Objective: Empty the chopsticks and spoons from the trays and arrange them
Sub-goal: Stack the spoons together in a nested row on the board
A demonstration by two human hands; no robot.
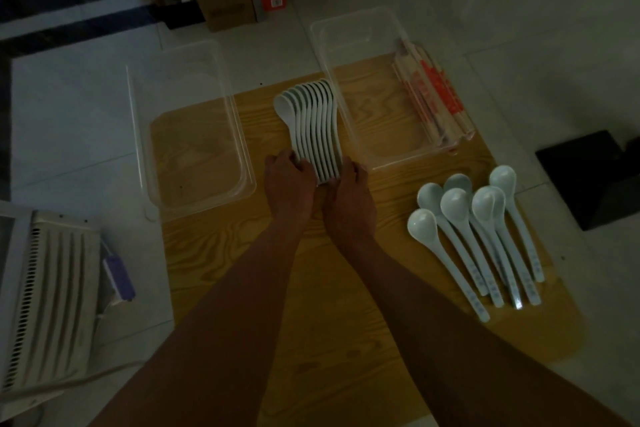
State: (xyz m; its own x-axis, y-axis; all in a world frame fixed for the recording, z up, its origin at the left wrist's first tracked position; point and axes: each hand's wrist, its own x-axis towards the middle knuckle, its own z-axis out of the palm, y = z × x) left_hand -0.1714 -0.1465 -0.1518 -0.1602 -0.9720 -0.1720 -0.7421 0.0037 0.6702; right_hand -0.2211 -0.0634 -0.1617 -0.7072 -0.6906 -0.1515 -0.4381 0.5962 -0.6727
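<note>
A wooden table (346, 340) is seen from above, with two clear trays laid at its far side. The left tray (194, 135) holds nothing visible; wrapped chopsticks (436, 97) are bundled along the right wall of the right tray (377, 114). Seven long-handled spoons (485, 236) are spread on the table's right side, bowls pointing away. Between the trays, a row of nested white spoons (315, 125) is kept on edge, its handle ends squeezed between the left hand (289, 177) and the right hand (349, 194), both with fingers curled against it.
</note>
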